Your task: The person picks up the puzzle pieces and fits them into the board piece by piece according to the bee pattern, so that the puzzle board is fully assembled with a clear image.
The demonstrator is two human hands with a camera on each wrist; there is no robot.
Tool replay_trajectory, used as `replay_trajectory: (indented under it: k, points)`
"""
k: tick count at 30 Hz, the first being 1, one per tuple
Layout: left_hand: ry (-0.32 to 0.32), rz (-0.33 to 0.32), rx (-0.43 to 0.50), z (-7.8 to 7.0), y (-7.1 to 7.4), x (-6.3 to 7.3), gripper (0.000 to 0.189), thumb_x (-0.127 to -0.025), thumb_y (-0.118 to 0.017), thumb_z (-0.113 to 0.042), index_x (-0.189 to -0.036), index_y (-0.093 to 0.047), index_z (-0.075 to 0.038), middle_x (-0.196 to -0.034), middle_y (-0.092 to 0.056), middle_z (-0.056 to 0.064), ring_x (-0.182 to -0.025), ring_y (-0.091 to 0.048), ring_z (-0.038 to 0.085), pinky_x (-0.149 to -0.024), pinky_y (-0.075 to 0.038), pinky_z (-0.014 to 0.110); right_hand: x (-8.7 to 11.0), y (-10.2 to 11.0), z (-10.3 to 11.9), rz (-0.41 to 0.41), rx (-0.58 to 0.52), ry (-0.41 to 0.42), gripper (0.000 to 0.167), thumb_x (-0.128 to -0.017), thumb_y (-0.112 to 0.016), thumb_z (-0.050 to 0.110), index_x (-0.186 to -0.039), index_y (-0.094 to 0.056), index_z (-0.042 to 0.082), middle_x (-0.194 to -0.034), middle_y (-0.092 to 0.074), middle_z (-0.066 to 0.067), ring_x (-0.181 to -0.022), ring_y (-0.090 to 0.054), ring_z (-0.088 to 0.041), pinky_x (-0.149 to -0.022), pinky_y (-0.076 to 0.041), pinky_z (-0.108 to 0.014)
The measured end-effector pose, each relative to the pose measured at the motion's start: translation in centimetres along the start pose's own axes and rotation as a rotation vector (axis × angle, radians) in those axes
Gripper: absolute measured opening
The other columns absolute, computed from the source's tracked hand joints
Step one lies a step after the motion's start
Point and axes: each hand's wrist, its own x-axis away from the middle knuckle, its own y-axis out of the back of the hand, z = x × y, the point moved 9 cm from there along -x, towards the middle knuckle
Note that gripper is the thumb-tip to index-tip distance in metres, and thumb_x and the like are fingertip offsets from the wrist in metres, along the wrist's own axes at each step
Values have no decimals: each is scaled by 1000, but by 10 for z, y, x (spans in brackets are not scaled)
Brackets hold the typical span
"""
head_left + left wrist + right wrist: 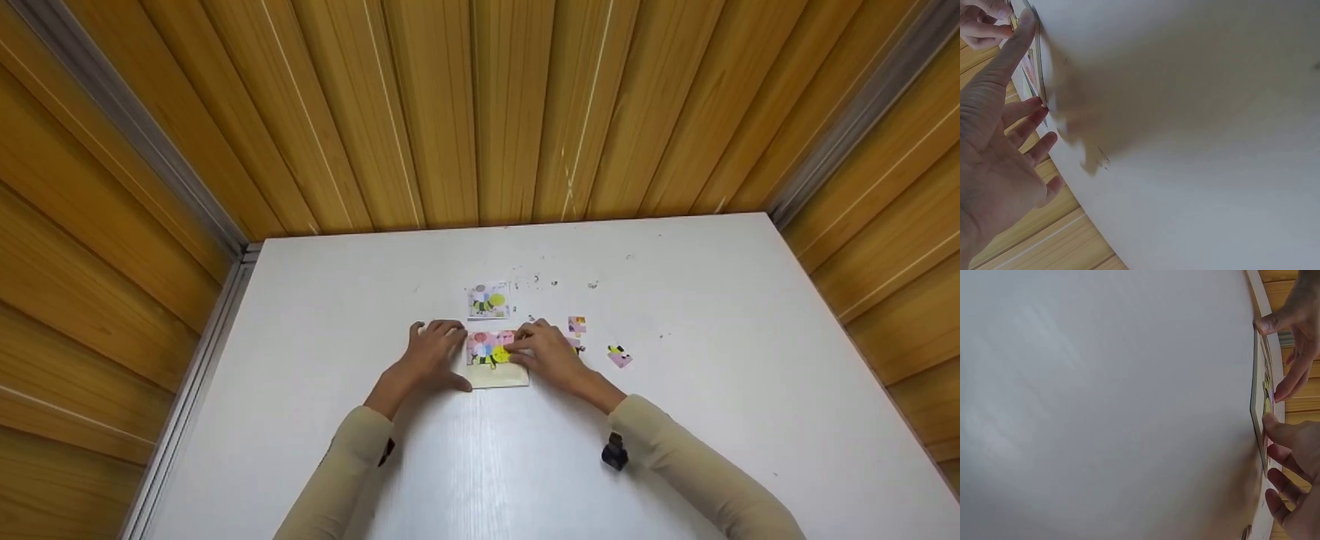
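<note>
A pale wooden puzzle board [497, 377] lies flat on the white table, its upper part filled with pink and yellow bee-picture pieces, the lower strip bare. My left hand [435, 352] spans the board's left side, extended thumb at the near corner and fingertips at the far one. In the left wrist view that thumb [1013, 50] lies straight along the board's edge. My right hand [551, 352] reaches over the right side, thumb and index fingertips pinching a yellow puzzle piece [501, 354] at the picture. Its other fingers [1282, 484] are bent and apart. The fingertips partly cover the piece.
Just beyond the board lies a card [488, 301] with the same bee picture. Loose puzzle pieces lie to the right: a pink-orange one [577, 324], another partly behind my right hand, and a pink-and-black one [619, 356] farther out. Wood-panelled walls [472, 112] border the table.
</note>
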Motion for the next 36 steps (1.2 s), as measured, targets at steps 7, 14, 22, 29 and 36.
replay_trajectory:
  k: [7,14,22,29,36]
  points:
    - [10,0,-11,2,-1,1,98,-66,-93,-51,-143,-55,-6,-149,-53,13,-142,-44,36,-116,-26,68,-1,-3,-1,27,-18,-72,21,-89,-76,12,-110,-80,9,-106,-71,-8,-100,-59,-26,-89,-49,-47]
    - [8,2,-21,1,0,2,97,-66,-93,-53,-143,-55,-6,-149,-53,13,-141,-45,37,-115,-27,67,0,-6,-4,43,-67,-141,24,-89,-77,15,-112,-79,9,-108,-69,-6,-102,-57,-25,-91,-48,-46]
    - [-3,17,-32,0,-2,0,98,-69,-90,-56,-145,-52,-7,-152,-51,13,-142,-44,37,-115,-28,67,1,0,-5,-37,-81,-168,19,-84,-81,11,-103,-82,8,-99,-75,-7,-98,-62,-25,-89,-51,-47]
    - [-1,16,-40,0,-2,0,98,-69,-89,-56,-145,-52,-7,-151,-51,12,-142,-44,37,-115,-28,68,4,4,0,-96,-48,-112,20,-83,-82,10,-103,-81,7,-94,-75,-7,-95,-63,-25,-86,-52,-45]
    - [-3,15,-35,1,-2,2,97,-70,-89,-55,-145,-52,-7,-151,-52,13,-142,-43,37,-115,-26,69,15,11,-12,-35,-177,-164,27,-89,-77,14,-115,-77,7,-107,-75,-8,-104,-63,-26,-94,-52,-46]
